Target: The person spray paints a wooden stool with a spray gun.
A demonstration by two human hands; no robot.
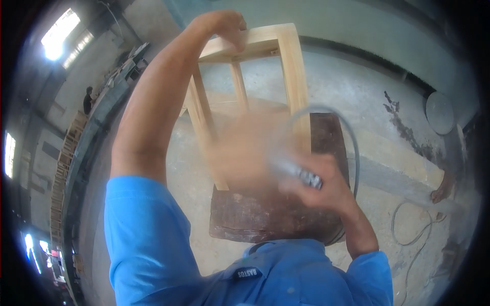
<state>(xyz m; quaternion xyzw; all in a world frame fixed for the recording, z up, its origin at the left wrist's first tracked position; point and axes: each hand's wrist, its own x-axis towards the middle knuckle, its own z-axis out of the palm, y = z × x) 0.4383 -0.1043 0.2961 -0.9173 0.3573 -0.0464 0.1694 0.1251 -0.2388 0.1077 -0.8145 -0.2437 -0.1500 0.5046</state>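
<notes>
A pale wooden stool or chair frame (298,76), with a top rail and several legs, stands tilted over a dark brown work surface (265,219). My left hand (227,28) is bent over the upper left of its top rail, fingers curled there and partly blurred. In my right hand (324,183), closed, is what looks like a metal spray gun (309,177), its silver knobs showing behind the fingers. The gun's front is smeared by motion. A tan blur between the tool and the legs hides part of the frame; I cannot make out what it is.
A grey hose (356,148) loops beside my right hand, and more hose (408,242) lies on the floor at right. A concrete ledge (403,166) and a round disc (440,113) are farther right. Wooden frames (64,168) line the left, with a person (88,99) beyond.
</notes>
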